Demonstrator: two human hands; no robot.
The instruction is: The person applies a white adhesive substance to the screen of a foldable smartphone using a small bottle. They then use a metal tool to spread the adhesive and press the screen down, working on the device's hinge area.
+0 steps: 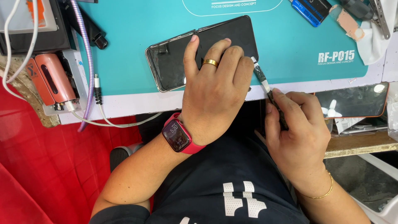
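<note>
Left hand (213, 89) pressed flat, fingers spread, on top of a dark phone (174, 62) lying face-side up on the teal mat (137, 25); not gripping, only pinning it down. Gold ring (210, 62) on one finger, red smartwatch (179, 135) on the wrist. Phone angled across the mat, long axis running from about 8 o'clock to 2 o'clock, silver frame edge visible along the 9 o'clock end, the 3 o'clock half partly covered by the fingers.

Right hand (296, 124) at 4 o'clock from the phone, closed around a thin tool (262, 79) in a pinch of thumb and forefingers. Tool pointing toward 11 o'clock, pale tip touching or just at the phone's corner nearest the 3 o'clock side; exact contact hard to tell. Thin gold bracelet (323, 194) at that wrist.

Mat resting on a white surface (132, 105). At 9 o'clock from the phone, a white cable (97, 89) with a black collar beside a purple braided cable (85, 58), and farther out an orange device (52, 79). At 3 o'clock, off the mat, another dark phone (352, 101) lying flat with light reflected in its glass. At 1 o'clock, a blue flat item (311, 10) and a white cloth (375, 39).
</note>
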